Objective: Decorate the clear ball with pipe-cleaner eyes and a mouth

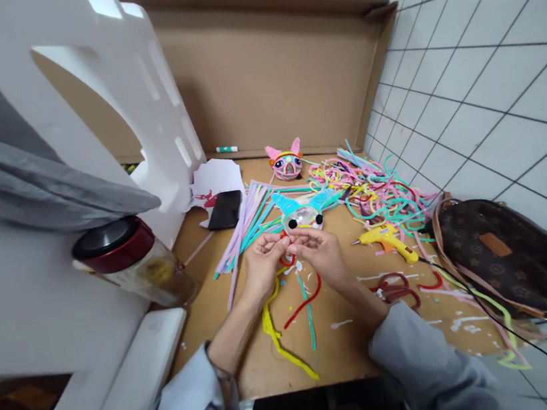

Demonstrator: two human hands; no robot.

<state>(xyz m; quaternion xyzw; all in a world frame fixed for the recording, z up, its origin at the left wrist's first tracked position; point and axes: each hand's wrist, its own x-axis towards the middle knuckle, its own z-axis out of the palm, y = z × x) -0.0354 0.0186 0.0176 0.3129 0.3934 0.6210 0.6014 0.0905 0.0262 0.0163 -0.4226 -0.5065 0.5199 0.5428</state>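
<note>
Both hands were brought together near the middle of the bench (pixel 255 369), the left hand (pixel 264 260) and the right hand (pixel 319 253) each with thumb and forefinger pinched on a small red strand (pixel 288 261) that hung in a loop below the fingertips. Exactly how each fingertip met it was too small to tell. Just beyond, toward the far edge, sat a blue-eared figure (pixel 305 213) with black round eyes.

The step in hand seemed to be bending or twisting the red strand into shape. The next move, as far as one could judge, called for a steady pinch on one side and a small turn on the other.

Toward the near edge lay a long yellow strand (pixel 271 330), a curved red piece (pixel 319 288) and a teal strip (pixel 309 314). Toward the right edge were the yellow glue gun (pixel 383 236) and, nearer, the scissors (pixel 396 291).
</note>
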